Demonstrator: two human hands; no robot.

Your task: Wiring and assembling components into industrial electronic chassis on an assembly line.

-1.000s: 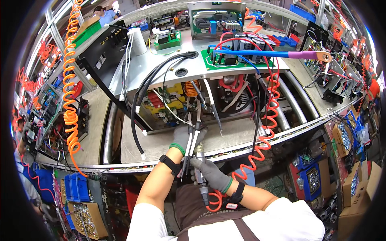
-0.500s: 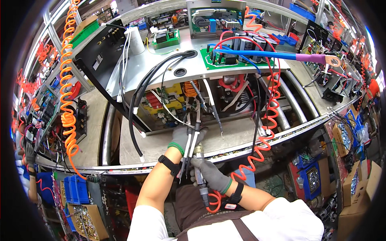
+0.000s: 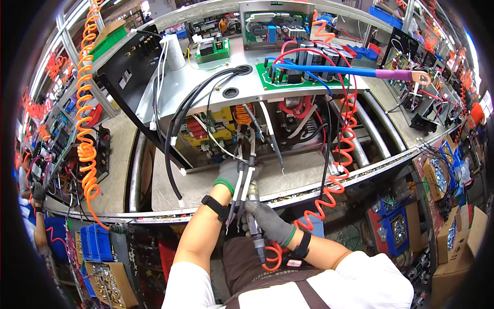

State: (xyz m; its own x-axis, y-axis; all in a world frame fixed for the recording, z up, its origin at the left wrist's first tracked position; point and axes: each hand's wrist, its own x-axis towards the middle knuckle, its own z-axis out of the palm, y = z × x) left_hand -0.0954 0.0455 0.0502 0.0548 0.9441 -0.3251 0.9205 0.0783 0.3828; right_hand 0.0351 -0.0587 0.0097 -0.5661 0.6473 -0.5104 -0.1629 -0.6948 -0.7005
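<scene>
My right hand (image 3: 272, 224), in a grey glove, is closed round a metal air screwdriver (image 3: 254, 226) with an orange coiled hose at its lower end. The tool's upper end points toward the unit's open front. My left hand (image 3: 230, 171), gloved too, is at the bottom edge of that opening; its fingers are hidden behind white leads (image 3: 246, 186) with dark sleeved ends, which hang over it. The welder-like unit (image 3: 198, 103) has a metal top plate. Inside show a yellow board (image 3: 222, 119) and a copper-coloured coil (image 3: 244, 114). Black cables (image 3: 186, 110) drape down its front.
A blue cable (image 3: 329, 69) with a copper lug sticks out right over a green circuit board (image 3: 267, 77). Orange coiled hoses (image 3: 85, 149) hang left and right. Rollers (image 3: 375, 135) lie right of the unit. Boxes of screws (image 3: 110, 284) stand below. Another person's gloved hand (image 3: 37, 192) is far left.
Both hands and the screwdriver stay nearly in place. The white leads' lower ends have shifted slightly left, and the whole view has moved a little.
</scene>
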